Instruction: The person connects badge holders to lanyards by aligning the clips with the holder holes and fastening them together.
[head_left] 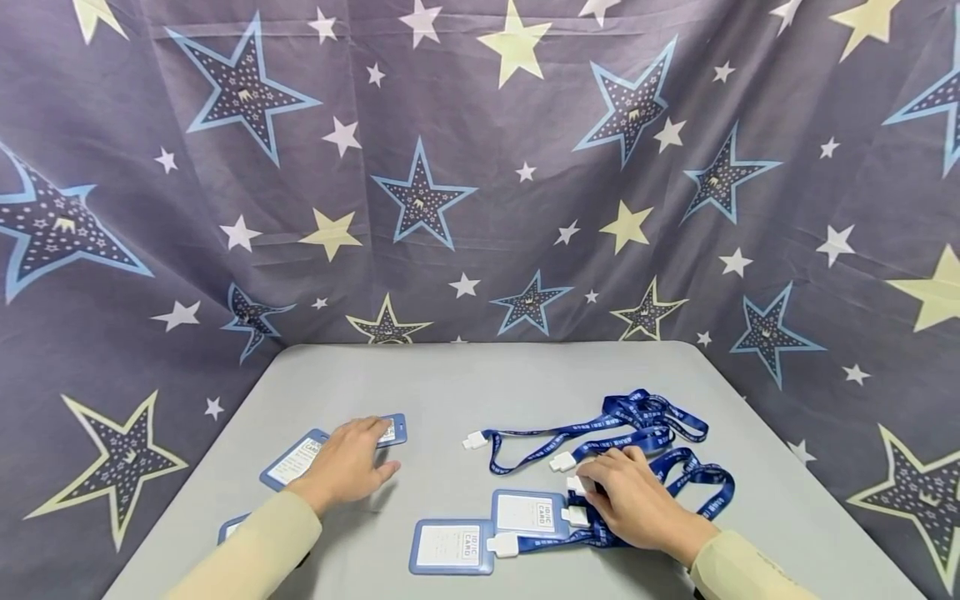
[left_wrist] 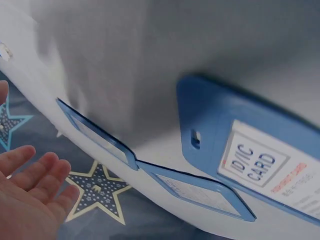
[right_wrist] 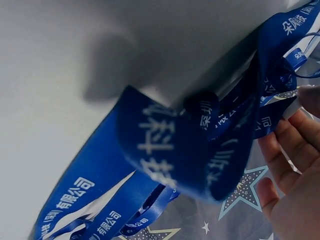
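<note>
My left hand [head_left: 347, 468] is over the left part of the table, fingers spread, above a blue card holder [head_left: 398, 427] it partly covers. In the left wrist view its fingers [left_wrist: 47, 172] are relaxed and hold nothing. A second loose card holder [head_left: 272, 473] lies beside the wrist, and a third [head_left: 229, 528] is half hidden by the sleeve. My right hand [head_left: 637, 502] pinches a lanyard by its white clip [head_left: 575, 486]; its blue strap [right_wrist: 270, 117] trails from the fingers in the right wrist view. Two card holders [head_left: 420, 565] [head_left: 501, 502] lie between the hands, attached to white lanyard clips.
Two more blue lanyards [head_left: 637, 408] lie bunched behind the right hand, their white clips [head_left: 475, 440] pointing left. The grey table [head_left: 450, 375] meets a star-patterned curtain [head_left: 465, 167] at the back and both sides.
</note>
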